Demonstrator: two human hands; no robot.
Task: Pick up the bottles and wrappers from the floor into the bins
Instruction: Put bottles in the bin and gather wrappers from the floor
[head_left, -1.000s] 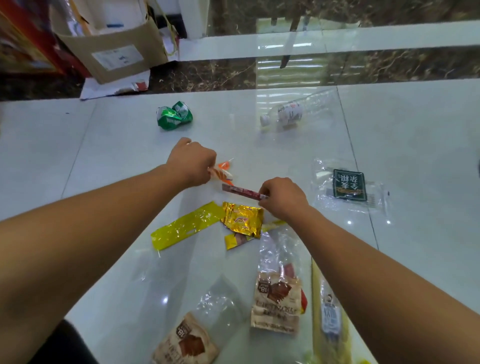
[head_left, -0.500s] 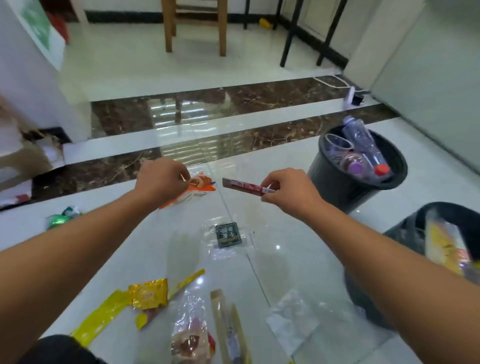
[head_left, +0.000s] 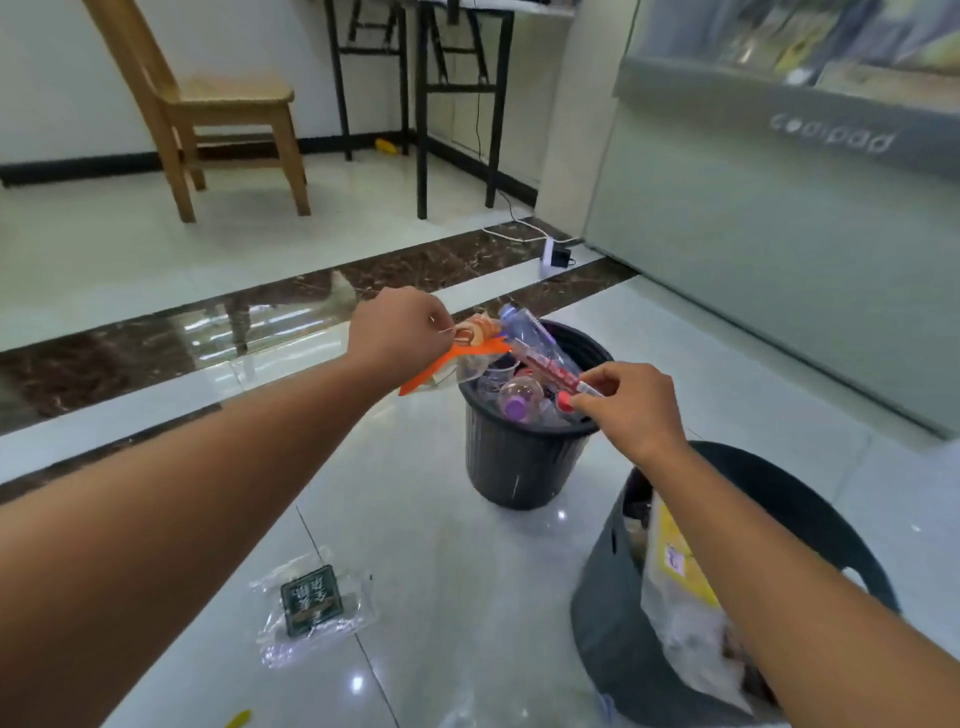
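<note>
Two hands: both are being held out over the floor (head_left: 426, 545), above and beside the round black bin (head_left: 514, 467).
Left hand (head_left: 397, 332): fingers are being kept pinched together on the top edge of an orange-and-clear wrapper (head_left: 462, 353); the wrapper is hanging from the pinch, just left of the round black bin's rim and partly overlapping it in the view.
Right hand (head_left: 631, 402): thumb and fingertips are being kept clamped on one end of a thin red stick wrapper (head_left: 548, 366); the stick is being held slanted over the mouth of the round black bin, its free end pointing up and left toward the orange-and-clear wrapper.
Round black bin: it is standing upright on the floor, past the middle, and is being filled with clear plastic bottles (head_left: 524, 332); one bottle is sticking up over the far rim, a purple cap and a red cap are showing inside.
Second bin (head_left: 613, 613): darker, nearer, at the lower right under the right forearm; a yellow package and crumpled clear wrappers are lying in it.
Floor, near left: a clear wrapper with a dark green label (head_left: 311, 600) is lying flat, well apart from both bins.
Floor, bottom edge: a small yellow scrap (head_left: 239, 719) is showing, cut off by the frame.
Background: a wooden chair (head_left: 208, 104) is standing at the far left.
</note>
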